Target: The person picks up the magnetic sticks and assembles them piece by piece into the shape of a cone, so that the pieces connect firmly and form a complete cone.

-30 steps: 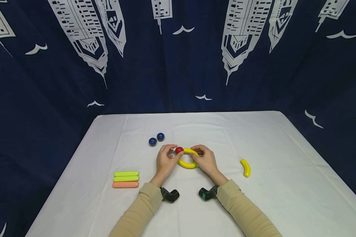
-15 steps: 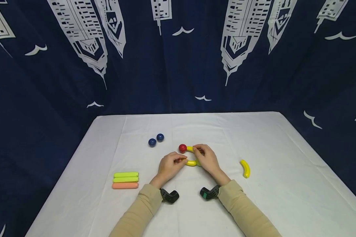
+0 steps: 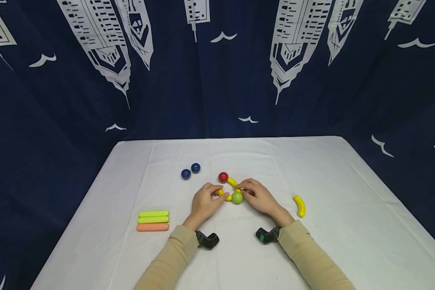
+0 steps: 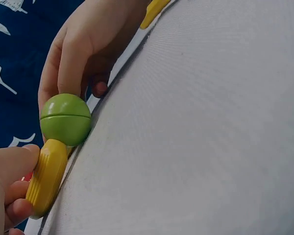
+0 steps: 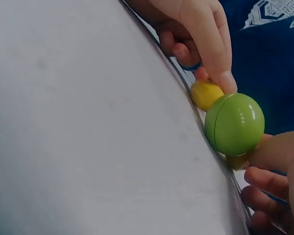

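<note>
A green ball [image 3: 237,197] joins two curved yellow pieces at the table's middle, and a red ball [image 3: 223,177] sits at the far end of the upper yellow piece [image 3: 231,181]. My left hand [image 3: 206,202] pinches the lower yellow piece [image 4: 46,178] between thumb and fingers, left of the green ball. With thumb and fingers, my right hand [image 3: 260,197] grips the upper yellow piece close to the green ball. The right wrist view shows the right fingers [image 5: 267,183] right beside the green ball, partly covering that yellow piece.
Two blue balls [image 3: 186,174] lie behind and left of my hands. At left, two lime sticks [image 3: 154,216] lie beside an orange stick [image 3: 152,227]. A loose curved yellow piece [image 3: 299,206] is at right. The white-covered table [image 3: 311,257] ends at a dark blue printed curtain [image 3: 210,96].
My left hand has let go of the red ball and taken the lower yellow piece. The right hand has moved slightly right, uncovering the green ball. The joined pieces have turned and opened leftward.
</note>
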Motion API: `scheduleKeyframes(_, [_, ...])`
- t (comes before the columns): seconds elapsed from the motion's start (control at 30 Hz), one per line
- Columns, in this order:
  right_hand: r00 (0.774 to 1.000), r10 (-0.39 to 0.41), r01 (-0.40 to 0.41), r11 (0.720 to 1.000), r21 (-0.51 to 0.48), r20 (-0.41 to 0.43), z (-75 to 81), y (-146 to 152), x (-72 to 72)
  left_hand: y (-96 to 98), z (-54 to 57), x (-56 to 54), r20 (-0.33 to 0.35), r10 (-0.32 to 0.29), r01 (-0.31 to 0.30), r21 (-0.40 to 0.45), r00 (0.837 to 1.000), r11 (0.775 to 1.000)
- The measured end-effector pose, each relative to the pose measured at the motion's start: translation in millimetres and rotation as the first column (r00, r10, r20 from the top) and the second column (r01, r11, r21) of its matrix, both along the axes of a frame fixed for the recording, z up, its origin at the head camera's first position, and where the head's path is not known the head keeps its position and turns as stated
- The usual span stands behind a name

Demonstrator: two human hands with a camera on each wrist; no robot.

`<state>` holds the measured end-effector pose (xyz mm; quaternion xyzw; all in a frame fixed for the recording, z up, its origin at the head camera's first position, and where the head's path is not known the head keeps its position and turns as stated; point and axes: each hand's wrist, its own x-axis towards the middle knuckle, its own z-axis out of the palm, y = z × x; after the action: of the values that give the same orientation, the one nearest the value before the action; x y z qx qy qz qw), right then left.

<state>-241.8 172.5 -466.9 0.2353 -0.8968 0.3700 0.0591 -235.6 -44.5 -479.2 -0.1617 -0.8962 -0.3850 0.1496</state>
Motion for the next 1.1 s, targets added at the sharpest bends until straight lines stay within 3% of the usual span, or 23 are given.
scheduleKeyframes(0.17, [0.998, 0.016, -0.014, 1.000, 0.026, -0.058, -2.5, 1, 4.5, 0.4, -1.4, -1.3, -0.028, -0.029, 0.030, 0.058, 0.999, 0.998])
scheduleKeyframes(0.3, [0.994, -0.012, 0.019, 0.998, 0.059, -0.109, -4.0, 0, 8.2, 0.2, -2.0, -0.8, -0.020, -0.146, 0.148, 0.110, 0.989, 0.983])
scheduleKeyframes(0.43, [0.985, -0.077, 0.088, 0.994, 0.065, -0.157, -4.1, -2, 13.7, 0.5, -0.4, 1.5, 0.013, -0.232, 0.230, 0.099, 0.973, 0.968])
scheduleKeyframes(0.73, [0.935, -0.190, 0.207, 0.978, 0.026, -0.299, -2.7, -6, 21.0, -0.1, -0.3, 2.2, -0.028, -0.222, 0.224, 0.076, 0.975, 0.972])
scheduleKeyframes(0.9, [0.921, -0.299, 0.293, 0.954, -0.061, -0.249, -4.0, -4, 17.3, -0.4, 1.2, 3.0, -0.008, -0.220, 0.219, 0.090, 0.976, 0.971])
scheduleKeyframes(1.1, [0.968, -0.227, 0.222, 0.973, -0.056, -0.106, -6.0, -1, 13.0, -1.4, 1.5, 2.6, -0.013, -0.226, 0.227, 0.073, 0.974, 0.971])
